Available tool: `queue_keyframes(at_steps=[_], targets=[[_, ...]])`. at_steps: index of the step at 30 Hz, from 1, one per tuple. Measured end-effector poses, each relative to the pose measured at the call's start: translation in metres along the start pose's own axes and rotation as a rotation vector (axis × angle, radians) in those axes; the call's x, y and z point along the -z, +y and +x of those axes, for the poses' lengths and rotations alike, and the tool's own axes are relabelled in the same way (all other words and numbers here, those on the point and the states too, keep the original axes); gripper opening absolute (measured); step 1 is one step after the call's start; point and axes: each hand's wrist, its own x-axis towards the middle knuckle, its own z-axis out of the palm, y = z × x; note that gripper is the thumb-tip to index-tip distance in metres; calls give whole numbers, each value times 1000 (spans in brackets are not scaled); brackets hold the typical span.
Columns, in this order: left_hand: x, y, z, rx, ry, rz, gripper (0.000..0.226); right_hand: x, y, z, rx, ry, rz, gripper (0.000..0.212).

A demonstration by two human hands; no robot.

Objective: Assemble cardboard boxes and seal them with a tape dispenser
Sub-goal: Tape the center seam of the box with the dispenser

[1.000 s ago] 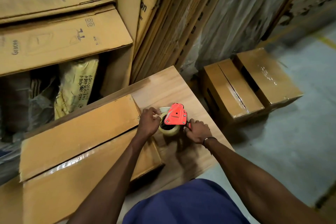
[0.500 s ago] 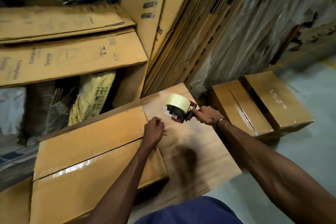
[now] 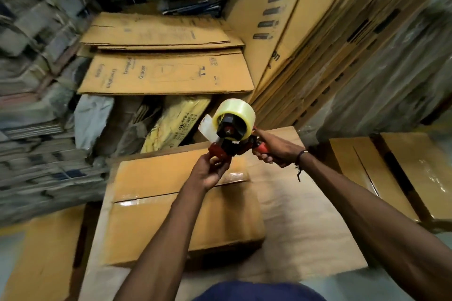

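From my head camera, I have the tape dispenser (image 3: 231,139) lifted clear of the counter (image 3: 305,227), above the far end of the cardboard box (image 3: 171,215) that lies flat before me. My right hand (image 3: 274,149) is wrapped round the red handle, fingers curled tight on it. My left hand (image 3: 208,171) is at the front of the dispenser, its fingers (image 3: 220,166) pinching at the red nose where the blade sits; I cannot tell whether I have the tape end itself or just the frame. A loose tab of clear tape (image 3: 206,127) sticks up beside the roll (image 3: 234,117).

The box's centre seam already shines with tape, so I judge this to be a pause between sealing runs: I am freeing or resetting the tape end. Next I would need the tab drawn forward past the blade, then the nose brought down onto a seam.

The dispenser's long axis runs left to right across my view, handle to my right, nose to my left, with the roll riding on top and its hub facing me. The box's long axis runs the same way, its taped seam along it.
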Motion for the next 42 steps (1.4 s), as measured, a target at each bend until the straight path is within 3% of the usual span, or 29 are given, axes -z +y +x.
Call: queue_keyframes(at_steps=[5, 9, 12, 15, 20, 27, 33, 36, 42], targets=[[53, 48, -41, 46, -64, -87, 66, -77, -31, 25, -9, -97, -19, 68], [98, 87, -71, 38, -89, -4, 62, -144, -59, 40, -37, -134, -103, 63], [128, 108, -93, 31, -162, -71, 57, -182, -69, 55, -42, -142, -143, 63], [156, 126, -109, -30, -13, -64, 22, -210, -70, 73, -36, -165, -190, 71], [198, 148, -126, -89, 159, -102, 26, -253, -81, 84, -28, -225, -217, 71], [228, 173, -126, -106, 95, -187, 31, -290, -86, 100, -38, -270, -193, 71], [237, 180, -120, -94, 183, -172, 26, -302, -76, 117, -51, -290, -88, 71], [237, 185, -110, -195, 297, 15, 32, -301, -75, 124, -10, -274, -127, 66], [248, 193, -99, -510, 500, 723, 33, -292, -59, 135, -21, -234, -169, 60]])
